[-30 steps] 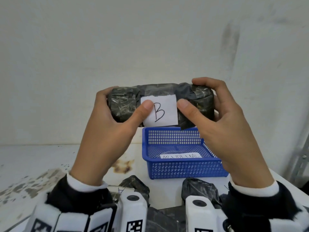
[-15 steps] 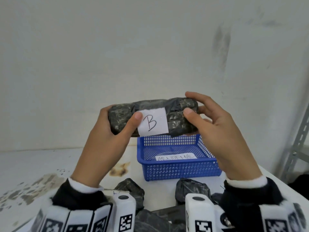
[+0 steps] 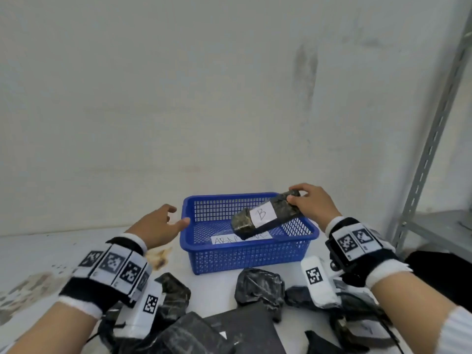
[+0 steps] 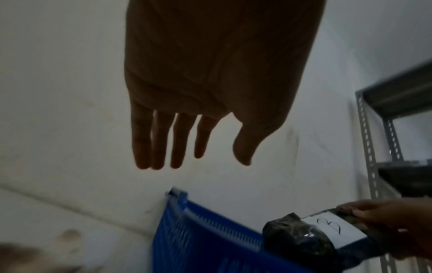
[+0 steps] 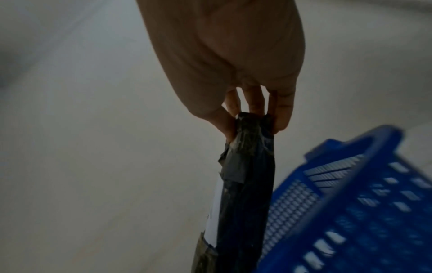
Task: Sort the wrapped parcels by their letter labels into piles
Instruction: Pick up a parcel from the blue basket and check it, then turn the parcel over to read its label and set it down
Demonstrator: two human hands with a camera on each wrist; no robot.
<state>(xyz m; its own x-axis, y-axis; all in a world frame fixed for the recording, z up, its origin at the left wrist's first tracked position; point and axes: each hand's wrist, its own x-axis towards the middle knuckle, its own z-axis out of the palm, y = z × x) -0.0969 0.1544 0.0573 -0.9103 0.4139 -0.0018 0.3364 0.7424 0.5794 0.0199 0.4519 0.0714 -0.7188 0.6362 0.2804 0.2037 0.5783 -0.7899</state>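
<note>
head view down, wrist views share basket [image 3: 245, 254]

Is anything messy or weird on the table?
Yes. A brown stain marks the white table left of the blue basket, with flaky grey patches further left. The black parcels lie jumbled at the near edge.

Black wristbands [image 3: 99, 287] with white cuffs, square-coded white tags [image 3: 353, 241]

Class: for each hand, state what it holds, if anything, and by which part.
The right hand holds the B parcel by its far end, fingertips and thumb pinching it above the basket. The left hand holds nothing.
</note>
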